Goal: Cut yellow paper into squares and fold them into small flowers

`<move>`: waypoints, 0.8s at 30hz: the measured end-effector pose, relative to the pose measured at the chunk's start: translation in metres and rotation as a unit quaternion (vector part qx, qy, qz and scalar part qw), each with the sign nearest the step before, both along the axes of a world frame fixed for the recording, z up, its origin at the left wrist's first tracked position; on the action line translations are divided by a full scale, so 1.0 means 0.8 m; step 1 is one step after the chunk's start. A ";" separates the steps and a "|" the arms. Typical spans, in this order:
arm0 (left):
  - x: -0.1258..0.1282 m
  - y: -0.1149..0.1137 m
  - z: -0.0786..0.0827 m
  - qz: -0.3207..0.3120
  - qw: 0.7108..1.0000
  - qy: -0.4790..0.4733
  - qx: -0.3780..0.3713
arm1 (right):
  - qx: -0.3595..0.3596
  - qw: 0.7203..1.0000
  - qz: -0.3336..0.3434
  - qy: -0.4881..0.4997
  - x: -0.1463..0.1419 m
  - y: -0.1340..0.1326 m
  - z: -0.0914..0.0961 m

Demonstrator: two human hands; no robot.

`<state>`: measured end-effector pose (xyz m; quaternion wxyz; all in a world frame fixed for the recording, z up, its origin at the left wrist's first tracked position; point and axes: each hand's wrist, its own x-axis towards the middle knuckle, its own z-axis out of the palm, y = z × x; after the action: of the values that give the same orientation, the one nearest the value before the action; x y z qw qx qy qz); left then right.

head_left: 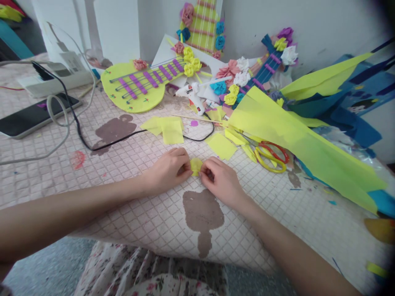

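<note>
A small piece of yellow crepe paper [196,166] is pinched between my two hands, just above the quilted cover. My left hand [169,169] grips its left edge, fingers curled in. On the opposite edge my right hand [222,179] pinches with thumb and fingertips. Beyond the left hand lie several cut yellow paper squares [173,130]. Another yellow square [221,146] rests just past the right hand. Scissors [271,158] with red and yellow handles lie to the right, their blades partly under yellow paper strips.
A white glue gun [194,97] stands behind the squares, its black cord [120,138] crossing leftward. Paper guitars [138,88] with crepe flowers are at the back. Large yellow sheets [296,144] spread on the right. A phone [33,117] and a power strip [58,76] are on the left.
</note>
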<state>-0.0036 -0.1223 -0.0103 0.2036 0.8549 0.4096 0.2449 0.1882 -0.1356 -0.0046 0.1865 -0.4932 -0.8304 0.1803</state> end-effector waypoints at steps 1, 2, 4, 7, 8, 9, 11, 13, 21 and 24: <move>0.000 0.000 0.000 0.000 1.000 0.005 0.001 | 0.002 1.000 -0.001 -0.003 0.000 0.000 0.000; 0.001 0.000 0.001 0.000 1.000 0.010 0.001 | 0.003 1.000 -0.002 -0.004 0.000 0.000 -0.001; 0.001 0.000 0.002 0.000 1.000 0.013 0.000 | 0.004 1.000 -0.002 -0.003 0.000 0.000 -0.001; 0.000 0.000 0.002 0.000 1.000 0.014 -0.003 | 0.000 1.000 -0.001 0.003 -0.001 0.000 0.000; 0.000 0.000 0.001 -0.001 1.000 0.014 -0.004 | 0.000 1.000 -0.003 0.003 -0.001 0.000 0.000; 0.000 0.000 0.001 -0.001 1.000 0.014 -0.004 | 0.000 1.000 -0.004 0.002 -0.001 0.000 0.000; 0.000 0.001 0.000 -0.003 1.000 0.011 -0.001 | 0.002 1.000 -0.005 -0.004 -0.002 0.000 0.000; 0.000 0.001 -0.001 -0.003 1.000 0.010 0.001 | 0.005 1.000 -0.005 -0.011 -0.002 0.001 0.000; 0.000 0.002 0.001 0.006 1.000 -0.009 -0.012 | 0.009 1.000 -0.009 -0.014 -0.003 0.001 -0.003; -0.002 0.003 0.002 0.011 0.999 -0.024 -0.031 | -0.006 1.000 -0.014 0.014 -0.001 0.001 -0.002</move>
<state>-0.0052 -0.1202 -0.0090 0.2373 0.8374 0.4211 0.2550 0.1871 -0.1345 -0.0064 0.1979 -0.5035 -0.8194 0.1895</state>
